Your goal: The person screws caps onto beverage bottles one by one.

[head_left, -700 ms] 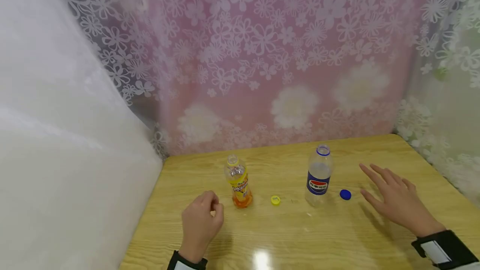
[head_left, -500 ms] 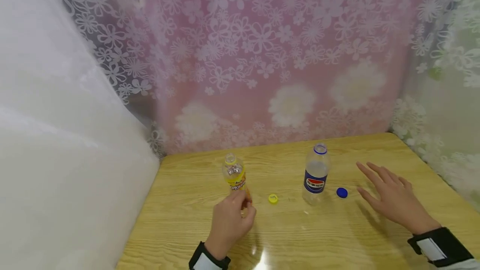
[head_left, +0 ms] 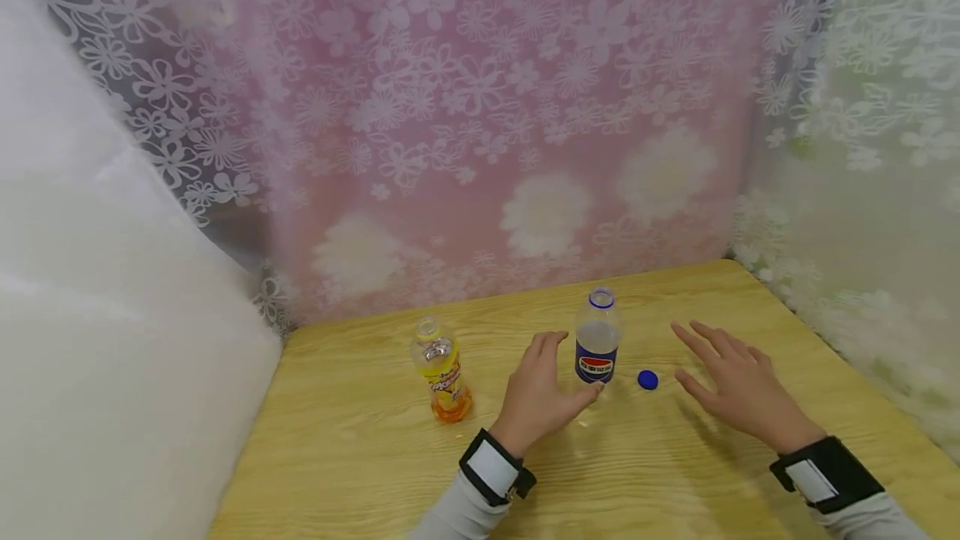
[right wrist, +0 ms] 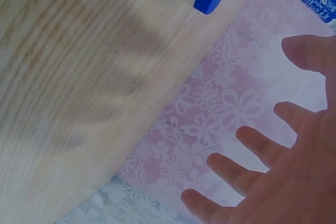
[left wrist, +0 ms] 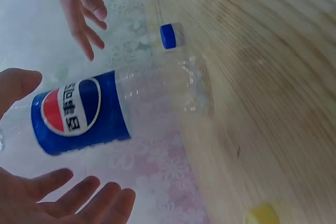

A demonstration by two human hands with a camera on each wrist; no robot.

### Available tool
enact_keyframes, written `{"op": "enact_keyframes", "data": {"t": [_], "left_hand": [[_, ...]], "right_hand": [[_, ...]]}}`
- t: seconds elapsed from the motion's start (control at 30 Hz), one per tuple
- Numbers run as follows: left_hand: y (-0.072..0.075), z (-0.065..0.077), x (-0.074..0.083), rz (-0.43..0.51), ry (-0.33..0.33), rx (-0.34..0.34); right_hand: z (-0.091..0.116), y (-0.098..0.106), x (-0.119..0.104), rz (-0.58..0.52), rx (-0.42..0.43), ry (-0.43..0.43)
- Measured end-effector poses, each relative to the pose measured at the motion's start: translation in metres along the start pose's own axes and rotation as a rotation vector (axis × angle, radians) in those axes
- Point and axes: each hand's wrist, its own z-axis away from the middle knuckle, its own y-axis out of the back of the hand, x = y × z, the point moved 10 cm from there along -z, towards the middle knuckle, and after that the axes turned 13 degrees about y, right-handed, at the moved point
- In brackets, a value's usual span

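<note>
A clear Pepsi bottle (head_left: 597,342) with a blue label stands uncapped on the wooden table. My left hand (head_left: 540,394) is just left of it, thumb and fingers spread apart around the label's height. In the left wrist view the bottle (left wrist: 84,111) shows between the thumb and the fingers, with a gap on the finger side. My right hand (head_left: 738,390) hovers over the table's right part, fingers spread, holding nothing. Between that hand and the bottle lies a blue bottle cap (head_left: 648,379).
An uncapped bottle of orange drink (head_left: 444,377) with a yellow label stands at the left. A yellow cap (left wrist: 261,214) lies on the wooden table (head_left: 337,457), hidden behind my left hand in the head view. Flowered curtains (head_left: 480,107) hang behind and at the right.
My left hand has moved right, past the orange drink bottle to the Pepsi bottle, and its fingers have spread. The head view has shifted to the right. The right hand keeps its pose.
</note>
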Motion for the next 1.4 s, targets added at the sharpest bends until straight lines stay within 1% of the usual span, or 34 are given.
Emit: {"op": "enact_keyframes", "data": {"t": [0.13, 0.2, 0.27, 0.37, 0.4, 0.47, 0.57, 0.7, 0.8, 0.9, 1.03, 1.2, 1.3, 1.4], "left_hand": [[-0.014, -0.010, 0.002, 0.110, 0.058, -0.007], [-0.021, -0.014, 0.002, 0.172, 0.076, -0.016], [-0.027, -0.018, 0.000, 0.225, 0.071, -0.023], [-0.034, -0.021, -0.003, 0.299, 0.056, -0.059], [-0.035, -0.022, -0.004, 0.315, 0.046, -0.070], [-0.033, -0.021, -0.008, 0.336, 0.036, -0.085], [-0.022, -0.019, -0.010, 0.343, 0.020, -0.087], [0.000, -0.010, -0.008, 0.356, 0.003, -0.105], [0.017, 0.001, -0.006, 0.337, -0.020, -0.141], [0.032, 0.016, -0.004, 0.303, -0.055, -0.187], [0.050, 0.035, -0.004, 0.300, -0.110, -0.253], [0.067, 0.054, -0.008, 0.312, -0.165, -0.328], [0.073, 0.060, -0.014, 0.315, -0.170, -0.360], [0.080, 0.061, -0.018, 0.316, -0.170, -0.364]], "right_hand": [[-0.001, -0.004, -0.001, -0.003, -0.007, -0.005], [-0.001, -0.004, -0.001, -0.001, -0.010, -0.007], [-0.002, -0.005, -0.001, 0.004, -0.014, -0.005], [-0.002, -0.005, -0.002, 0.006, -0.016, -0.002], [-0.001, -0.006, -0.002, 0.004, -0.018, -0.003], [-0.003, -0.010, -0.005, -0.009, -0.029, -0.002], [-0.006, -0.019, -0.006, -0.038, -0.056, 0.002], [-0.011, -0.037, -0.008, -0.121, -0.117, -0.006], [-0.014, -0.051, -0.008, -0.177, -0.179, -0.037], [-0.015, -0.063, -0.008, -0.194, -0.227, -0.049], [-0.020, -0.069, -0.014, -0.197, -0.231, -0.024], [-0.024, -0.073, -0.021, -0.189, -0.194, 0.038], [-0.026, -0.076, -0.024, -0.172, -0.176, 0.075], [-0.028, -0.081, -0.026, -0.167, -0.170, 0.097]]}}
